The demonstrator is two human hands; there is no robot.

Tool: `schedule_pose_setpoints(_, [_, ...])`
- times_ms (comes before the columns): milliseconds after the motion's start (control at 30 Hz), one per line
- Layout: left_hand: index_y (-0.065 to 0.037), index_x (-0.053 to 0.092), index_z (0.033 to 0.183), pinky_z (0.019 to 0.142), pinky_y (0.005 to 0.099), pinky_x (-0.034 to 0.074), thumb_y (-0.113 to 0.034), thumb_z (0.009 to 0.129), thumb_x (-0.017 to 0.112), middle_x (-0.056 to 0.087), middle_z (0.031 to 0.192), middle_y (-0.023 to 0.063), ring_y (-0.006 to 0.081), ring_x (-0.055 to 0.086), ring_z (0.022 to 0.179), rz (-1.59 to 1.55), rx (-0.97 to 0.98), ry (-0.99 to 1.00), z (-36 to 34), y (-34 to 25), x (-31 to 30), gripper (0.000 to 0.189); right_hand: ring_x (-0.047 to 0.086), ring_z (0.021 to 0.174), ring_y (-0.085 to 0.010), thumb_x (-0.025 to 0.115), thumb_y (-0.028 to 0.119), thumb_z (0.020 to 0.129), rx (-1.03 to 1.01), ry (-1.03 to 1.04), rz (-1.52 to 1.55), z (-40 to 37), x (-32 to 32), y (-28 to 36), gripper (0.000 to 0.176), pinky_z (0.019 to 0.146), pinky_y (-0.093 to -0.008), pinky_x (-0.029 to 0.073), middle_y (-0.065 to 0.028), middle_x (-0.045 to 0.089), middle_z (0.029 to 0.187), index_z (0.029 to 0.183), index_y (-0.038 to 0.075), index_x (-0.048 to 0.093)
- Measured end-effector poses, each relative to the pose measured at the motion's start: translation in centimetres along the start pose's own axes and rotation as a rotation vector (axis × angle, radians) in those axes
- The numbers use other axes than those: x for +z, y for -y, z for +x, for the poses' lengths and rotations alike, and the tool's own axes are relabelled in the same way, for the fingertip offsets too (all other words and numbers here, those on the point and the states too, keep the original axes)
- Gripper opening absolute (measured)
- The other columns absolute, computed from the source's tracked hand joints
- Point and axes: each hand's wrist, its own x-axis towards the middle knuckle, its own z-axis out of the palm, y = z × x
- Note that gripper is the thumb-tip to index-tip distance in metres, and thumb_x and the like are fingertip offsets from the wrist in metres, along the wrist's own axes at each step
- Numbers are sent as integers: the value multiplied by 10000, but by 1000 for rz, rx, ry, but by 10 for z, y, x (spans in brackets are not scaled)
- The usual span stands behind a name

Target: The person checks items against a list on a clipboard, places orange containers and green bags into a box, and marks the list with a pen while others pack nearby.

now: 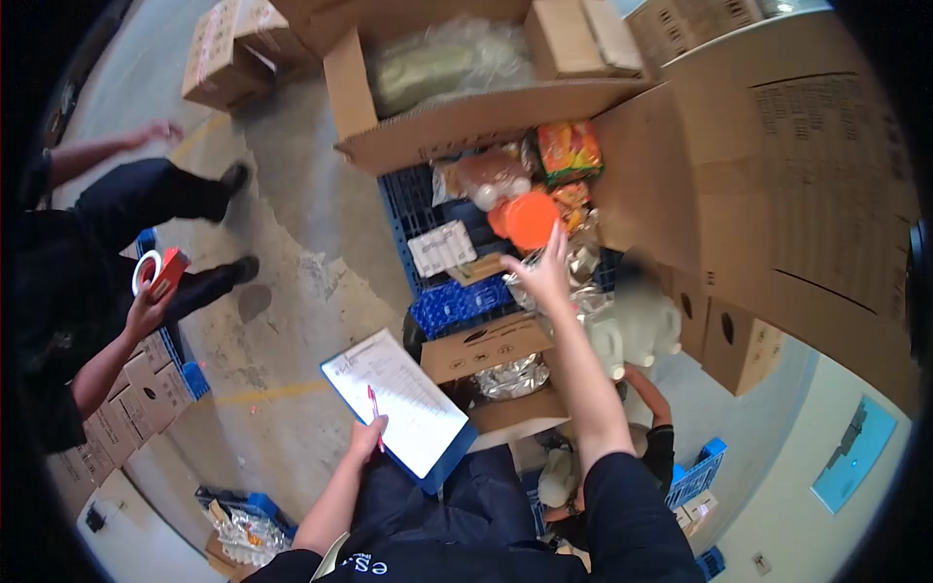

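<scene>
My left hand [367,437] is closed on the lower left edge of a blue clipboard [449,464] with printed sheets, and a red pen [375,418] lies over the paper at my fingers. My right hand [542,272] reaches forward with its fingers apart, the fingertips at the edge of an orange round lid [532,220]. Whether it grips the lid is hard to tell. Around the lid are orange snack packets [570,151], clear-wrapped items, a white box [442,249] and silver foil packs on a blue pallet.
An open carton [486,408] with foil packs stands before me. Large cartons [466,131] rise beyond the pallet and at the right. On the left a person [97,262] holds a red tape dispenser [167,274]. Another person's arm [649,396] is near pale jugs [632,325].
</scene>
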Motion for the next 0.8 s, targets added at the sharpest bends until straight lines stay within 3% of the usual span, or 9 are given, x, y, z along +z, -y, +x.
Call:
schedule_pose_setpoints(33, [49,519,969,637,286,455,-172,734,600,567,803,81,163,544,697,116,-249,134,-3,-32,-12,332,219,1240,-407,705,588,503,124,73,-72,23,22,-4,1178,992,-471,242,-262,159,1361,1359,77,78])
schedule_pose_setpoints(133, [49,512,1021,712,288,453,-218,717,659,576,912,90,146,546,811,152,-33,186,31,-32,-33,430,66,1302,-349,693,642,469,358,110,-358,74,67,-7,1238,1032,-442,189,-198,59,1406,1372,140,11])
schedule_pose_setpoints(233, [29,525,1038,775,292,440,-245,684,708,573,971,111,151,541,882,279,184,222,59,-98,-20,484,65,1289,-382,712,628,448,439,244,-490,86,81,-1,1242,1006,-525,183,-171,70,1407,1373,171,21])
schedule_pose_setpoints(300, [19,534,1035,683,277,466,-255,661,727,595,905,103,142,566,775,436,444,256,95,-127,-8,502,85,1273,-408,717,621,445,427,206,-510,84,85,-12,1234,988,-544,196,-190,73,1398,1372,177,33])
schedule_pose_setpoints(367, [14,554,1013,547,255,462,-263,648,734,614,815,90,123,563,624,548,4,403,114,-187,4,493,106,1257,-433,722,614,442,413,155,-523,79,93,-31,1227,971,-563,209,-209,76,1389,1371,183,46])
schedule_pose_setpoints(467, [13,573,984,450,244,427,-255,640,732,614,741,71,112,536,507,595,173,510,133,-212,27,464,190,1183,-489,739,464,486,181,-58,-362,76,104,-57,1114,935,-541,275,-291,128,1321,1357,164,113])
schedule_pose_setpoints(600, [20,572,978,413,228,403,-258,655,725,589,705,61,83,508,507,712,258,614,163,-225,63,453,267,1156,-452,768,344,482,134,-49,-197,67,86,-68,1077,938,-474,314,-256,198,1280,1337,118,153])
schedule_pose_setpoints(667, [22,583,983,532,245,453,-267,663,710,606,776,75,107,554,634,743,544,686,184,-221,74,449,286,1163,-408,775,304,490,119,-128,43,44,80,-86,1077,945,-458,314,-236,192,1286,1335,95,140])
schedule_pose_setpoints(800, [12,592,974,738,292,446,-304,686,646,628,867,137,193,592,789,902,422,655,197,-243,85,431,312,1173,-276,761,155,551,273,-210,597,-27,30,-99,1046,960,-403,314,-174,225,1283,1333,49,74])
